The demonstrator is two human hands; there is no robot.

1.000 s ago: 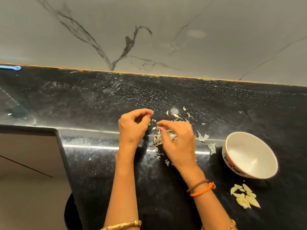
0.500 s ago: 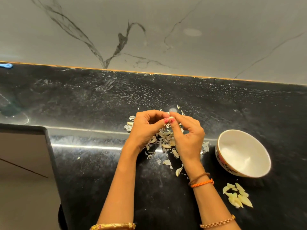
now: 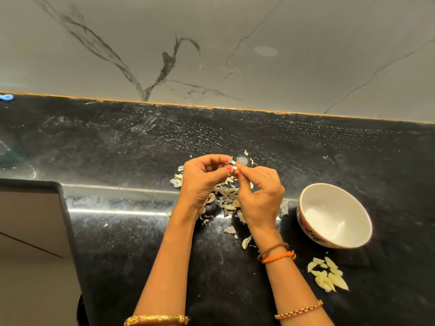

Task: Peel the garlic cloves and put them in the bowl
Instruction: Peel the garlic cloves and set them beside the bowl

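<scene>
Over the black counter my left hand (image 3: pixel 202 182) and my right hand (image 3: pixel 259 194) meet fingertip to fingertip. Between them both pinch a small pale garlic clove (image 3: pixel 234 167). Under the hands lies a heap of garlic skins and cloves (image 3: pixel 226 198), partly hidden by my palms. One loose clove (image 3: pixel 246 242) lies near my right wrist. A white bowl (image 3: pixel 313 234) with a patterned outside stands to the right and looks empty. Several peeled yellowish cloves (image 3: pixel 328 277) lie on the counter in front of the bowl.
The black stone counter (image 3: pixel 117 231) ends in a dark raised edge (image 3: pixel 63 208) at the left, with a lower floor area beyond. A grey marbled wall (image 3: pixel 211 55) stands behind. A small blue object (image 3: pixel 6 97) lies at the far left back.
My hands, apart a second ago, have come together and now hold a clove between the fingertips, lifted slightly above the heap. The view has shifted a little to the left.
</scene>
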